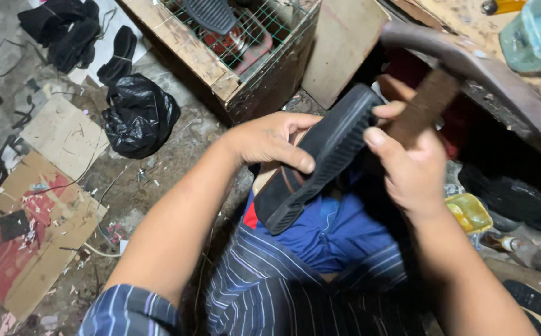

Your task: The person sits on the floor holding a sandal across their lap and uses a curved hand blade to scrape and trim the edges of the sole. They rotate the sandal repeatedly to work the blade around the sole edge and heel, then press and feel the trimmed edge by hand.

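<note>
A black ribbed shoe sole (pixel 320 162) lies tilted over my lap, tread side up. My left hand (pixel 264 140) grips its left edge, thumb on the tread. My right hand (pixel 410 165) holds the sole's upper right end, fingers curled over it. A brown wooden block or stand (pixel 426 106) sits just behind my right hand, under a curved dark metal piece (pixel 469 62). My striped shirt and a blue cloth (pixel 332 233) are below the sole.
A wooden crate with green wire mesh (pixel 239 43) stands ahead. A black plastic bag (pixel 140 115), cardboard sheets (pixel 34 236) and black soles (pixel 71 31) lie on the dirty floor at left. A yellow container (pixel 469 211) and bottle lie at right.
</note>
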